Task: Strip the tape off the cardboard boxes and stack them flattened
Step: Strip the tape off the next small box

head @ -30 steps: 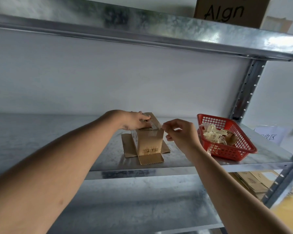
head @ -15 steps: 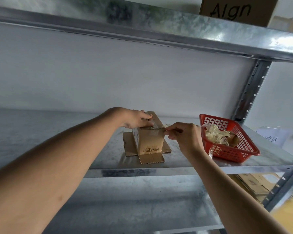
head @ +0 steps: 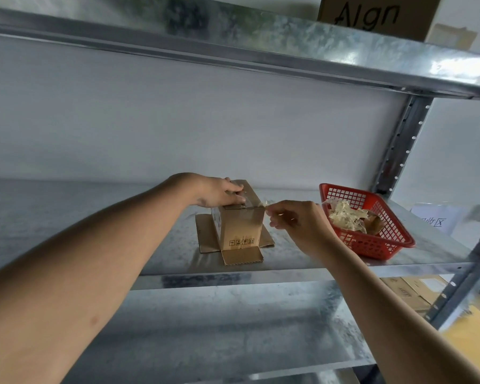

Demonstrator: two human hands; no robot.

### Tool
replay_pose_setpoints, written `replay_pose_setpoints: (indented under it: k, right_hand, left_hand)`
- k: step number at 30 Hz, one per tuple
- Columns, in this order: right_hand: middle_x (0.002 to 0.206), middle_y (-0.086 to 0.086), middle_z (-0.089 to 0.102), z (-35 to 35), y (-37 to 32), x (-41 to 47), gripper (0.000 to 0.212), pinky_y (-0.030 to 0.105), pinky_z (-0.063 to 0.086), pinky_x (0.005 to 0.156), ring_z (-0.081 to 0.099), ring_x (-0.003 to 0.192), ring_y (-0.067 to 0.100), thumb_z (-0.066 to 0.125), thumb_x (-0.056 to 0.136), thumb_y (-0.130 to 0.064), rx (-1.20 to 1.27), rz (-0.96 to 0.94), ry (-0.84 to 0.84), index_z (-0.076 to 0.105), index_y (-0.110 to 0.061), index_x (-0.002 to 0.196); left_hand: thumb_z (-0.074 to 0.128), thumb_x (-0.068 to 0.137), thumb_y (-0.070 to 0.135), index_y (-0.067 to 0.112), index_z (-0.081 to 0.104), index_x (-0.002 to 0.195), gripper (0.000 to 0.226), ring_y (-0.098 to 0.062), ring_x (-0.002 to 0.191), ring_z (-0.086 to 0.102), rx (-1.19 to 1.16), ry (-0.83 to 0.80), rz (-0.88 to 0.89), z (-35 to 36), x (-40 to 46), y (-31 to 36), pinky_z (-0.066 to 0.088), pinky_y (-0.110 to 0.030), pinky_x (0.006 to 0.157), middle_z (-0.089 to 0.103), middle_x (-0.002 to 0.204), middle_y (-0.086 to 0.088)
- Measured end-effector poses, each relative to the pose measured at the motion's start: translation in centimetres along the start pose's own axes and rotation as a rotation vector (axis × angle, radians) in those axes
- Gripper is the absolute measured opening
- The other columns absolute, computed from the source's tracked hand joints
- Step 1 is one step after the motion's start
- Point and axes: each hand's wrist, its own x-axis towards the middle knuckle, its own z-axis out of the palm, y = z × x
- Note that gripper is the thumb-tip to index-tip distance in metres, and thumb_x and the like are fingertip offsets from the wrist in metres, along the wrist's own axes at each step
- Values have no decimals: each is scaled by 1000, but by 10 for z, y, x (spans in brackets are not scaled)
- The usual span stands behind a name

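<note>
Left hand [head: 219,193]: palm down on top of the cardboard box [head: 240,227], fingers laid fairly straight across the lid, pressing it to the metal shelf [head: 302,266]. Right hand [head: 297,221]: grip closed to a thumb-and-finger pinch on the clear tape [head: 262,205] at the box's top right edge. Box stands upright, bottom flaps splayed on the shelf, left of the red basket [head: 372,245] holding crumpled tape scraps. Versus half a second ago: right hand sits farther right of the box, a short tape length now drawn out; left hand unchanged.
</note>
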Motion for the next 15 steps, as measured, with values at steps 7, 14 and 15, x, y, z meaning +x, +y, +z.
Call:
replay_pose_setpoints:
  k: [7,14,15]
  right_hand:
    - [86,-15,76,9,-10,9,13,28,64,72,74,72,1,75,94,-17,174,92,219,73,-29,100]
    - [103,-1,71,27,-14,25,12,46,58,86,70,86,13,76,91,-37,172,245,216,82,-26,93]
    - [103,-2,71,27,-15,25,13,44,58,86,68,87,11,75,92,-38,161,241,209,82,-27,94]
  left_hand:
    - [46,104,56,31,28,163,66,-27,157,17,32,15,13,2,-1,0,14,-39,124,25,166,0]
    - [44,105,56,32,32,161,62,-25,156,17,34,45,11,4,-2,-1,15,-35,120,26,166,-3]
    - [43,105,56,31,31,162,63,-26,156,16,35,45,10,4,-2,0,14,-35,120,25,167,-3]
